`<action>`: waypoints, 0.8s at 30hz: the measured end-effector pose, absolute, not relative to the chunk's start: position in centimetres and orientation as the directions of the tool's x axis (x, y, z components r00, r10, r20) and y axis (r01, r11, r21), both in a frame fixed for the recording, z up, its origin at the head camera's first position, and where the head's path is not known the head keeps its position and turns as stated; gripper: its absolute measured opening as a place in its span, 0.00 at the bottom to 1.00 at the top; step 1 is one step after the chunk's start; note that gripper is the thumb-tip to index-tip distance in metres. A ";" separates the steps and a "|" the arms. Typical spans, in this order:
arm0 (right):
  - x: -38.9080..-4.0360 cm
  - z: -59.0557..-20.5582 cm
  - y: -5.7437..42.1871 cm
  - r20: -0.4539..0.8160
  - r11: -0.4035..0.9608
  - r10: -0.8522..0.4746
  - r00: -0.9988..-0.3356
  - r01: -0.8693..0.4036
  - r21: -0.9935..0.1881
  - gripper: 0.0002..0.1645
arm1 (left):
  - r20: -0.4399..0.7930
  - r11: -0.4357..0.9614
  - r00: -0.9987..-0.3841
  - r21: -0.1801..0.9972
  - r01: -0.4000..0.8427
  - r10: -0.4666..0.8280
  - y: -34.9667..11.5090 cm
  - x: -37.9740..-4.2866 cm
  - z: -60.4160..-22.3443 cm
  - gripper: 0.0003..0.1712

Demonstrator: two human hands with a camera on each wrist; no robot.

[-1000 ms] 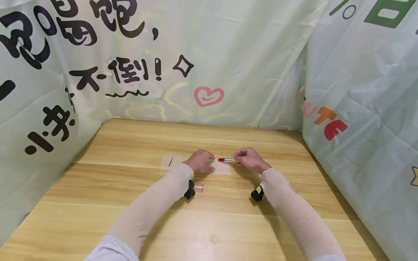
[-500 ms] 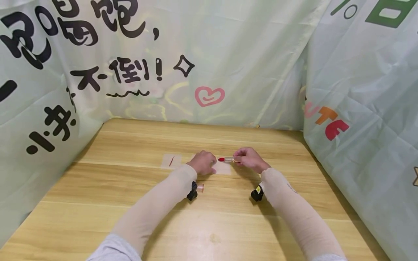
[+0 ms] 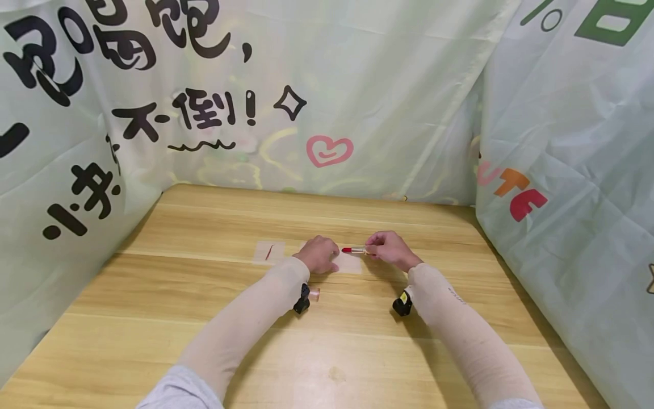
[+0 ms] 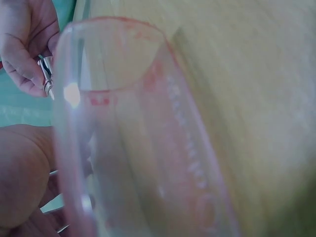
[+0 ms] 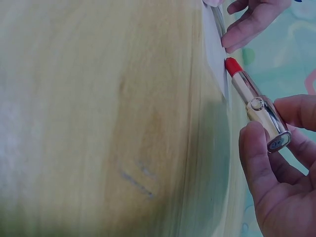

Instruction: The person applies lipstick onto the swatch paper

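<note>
My right hand pinches a lipstick with a gold and silver case between thumb and fingers. Its bare red tip points left, close over a piece of white paper in the head view. My left hand rests with its fingers spread at the left part of that paper, a short way from the red tip. A clear pinkish lipstick cap fills much of the left wrist view. In the head view the cap is partly covered by the black camera on my left wrist.
Left of my left hand lies another white paper bearing one slanted red stroke. Everything lies on a wooden table. Pale printed curtains hang at its back and sides.
My left hand has shifted slightly right over the paper, covering more of its left side. The right hand and lipstick have stayed nearly still. The head view has drifted a little.
</note>
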State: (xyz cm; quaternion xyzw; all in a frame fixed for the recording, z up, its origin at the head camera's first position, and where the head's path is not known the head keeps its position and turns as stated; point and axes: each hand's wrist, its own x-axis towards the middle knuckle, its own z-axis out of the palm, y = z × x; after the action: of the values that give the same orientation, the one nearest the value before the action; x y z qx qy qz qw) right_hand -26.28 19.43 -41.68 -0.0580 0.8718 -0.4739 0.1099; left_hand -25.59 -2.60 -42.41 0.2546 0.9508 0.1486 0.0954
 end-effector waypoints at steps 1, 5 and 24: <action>-26.3 -41.7 19.4 -0.137 0.546 -0.203 -0.970 0.004 -0.838 0.09 | -0.104 0.826 -0.851 0.328 0.459 0.515 -2.6 -25.6 -42.4 0.25; -26.3 -41.6 19.2 -0.142 0.557 -0.199 -0.970 0.008 -0.831 0.08 | -0.105 0.826 -0.851 0.324 0.461 0.515 -2.6 -25.6 -42.3 0.25; -26.2 -41.5 19.2 -0.148 0.581 -0.206 -0.967 0.001 -0.814 0.07 | -0.104 0.833 -0.856 0.315 0.455 0.507 -2.6 -25.6 -42.4 0.25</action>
State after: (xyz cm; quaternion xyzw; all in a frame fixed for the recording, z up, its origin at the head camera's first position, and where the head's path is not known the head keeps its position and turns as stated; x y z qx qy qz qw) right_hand -26.19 19.17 -41.51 -0.0582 0.8818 -0.4539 0.1139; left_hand -25.61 -2.59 -42.38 0.2524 0.9528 0.1412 0.0918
